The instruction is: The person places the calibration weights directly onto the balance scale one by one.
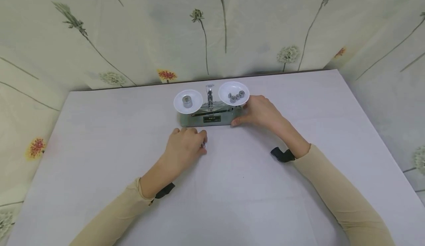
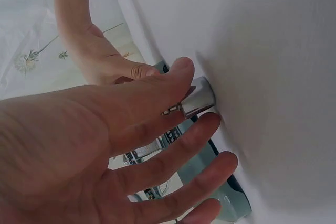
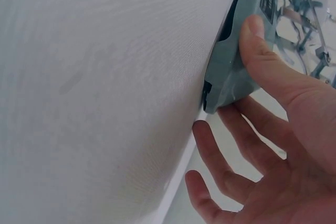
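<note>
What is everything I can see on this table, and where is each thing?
Balance scale: one, grey-green base, far middle of the table.
Pans: two, white, left pan and right pan on the scale.
Large weight: one, silver, on the left pan.
Small weights: about four, silver, on the right pan.
Loose weight: one, silver, on the table under the left hand.
Table: one, white.
Backdrop: pale floral cloth behind.
Left hand: pinches the loose weight.
Right hand: thumb on the scale's base.

shiny metal weight (image 2: pixel 198 98) upright on table, grey-green balance scale (image 1: pixel 206 117) behind
</note>
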The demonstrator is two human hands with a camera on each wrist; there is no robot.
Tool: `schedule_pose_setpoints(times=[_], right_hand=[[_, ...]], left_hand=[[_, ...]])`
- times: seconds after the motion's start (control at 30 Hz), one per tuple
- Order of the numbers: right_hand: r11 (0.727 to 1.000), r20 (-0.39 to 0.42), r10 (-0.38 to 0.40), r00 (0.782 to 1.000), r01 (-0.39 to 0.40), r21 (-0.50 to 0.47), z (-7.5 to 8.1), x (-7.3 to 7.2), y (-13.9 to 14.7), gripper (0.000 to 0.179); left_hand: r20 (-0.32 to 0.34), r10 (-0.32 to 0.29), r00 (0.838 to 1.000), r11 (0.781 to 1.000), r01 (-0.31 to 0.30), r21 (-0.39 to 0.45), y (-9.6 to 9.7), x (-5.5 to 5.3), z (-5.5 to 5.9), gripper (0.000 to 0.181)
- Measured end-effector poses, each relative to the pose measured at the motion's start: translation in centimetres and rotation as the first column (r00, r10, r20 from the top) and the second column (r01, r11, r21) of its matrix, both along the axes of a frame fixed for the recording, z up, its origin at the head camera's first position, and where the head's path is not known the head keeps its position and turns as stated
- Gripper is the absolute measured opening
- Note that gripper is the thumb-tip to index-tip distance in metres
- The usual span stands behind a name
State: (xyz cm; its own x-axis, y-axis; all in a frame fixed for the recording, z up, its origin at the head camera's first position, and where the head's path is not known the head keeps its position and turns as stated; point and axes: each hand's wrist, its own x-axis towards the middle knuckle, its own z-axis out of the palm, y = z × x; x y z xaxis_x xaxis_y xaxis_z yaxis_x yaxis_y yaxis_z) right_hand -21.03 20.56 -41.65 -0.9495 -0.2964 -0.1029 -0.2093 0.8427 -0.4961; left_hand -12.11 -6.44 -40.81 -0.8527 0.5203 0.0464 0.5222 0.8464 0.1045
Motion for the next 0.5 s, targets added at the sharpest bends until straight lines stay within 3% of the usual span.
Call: schedule_pose_setpoints(times=[0.5], right_hand=[[1.0, -0.003, -0.011, 1.0, 0.011, -0.017, -0.41, -0.07, 0.15, 0.091]], left_hand=[[-0.004, -0.005, 1.0, 1.0, 0.005, 0.004, 0.23, -0.03, -0.58, 0.024]])
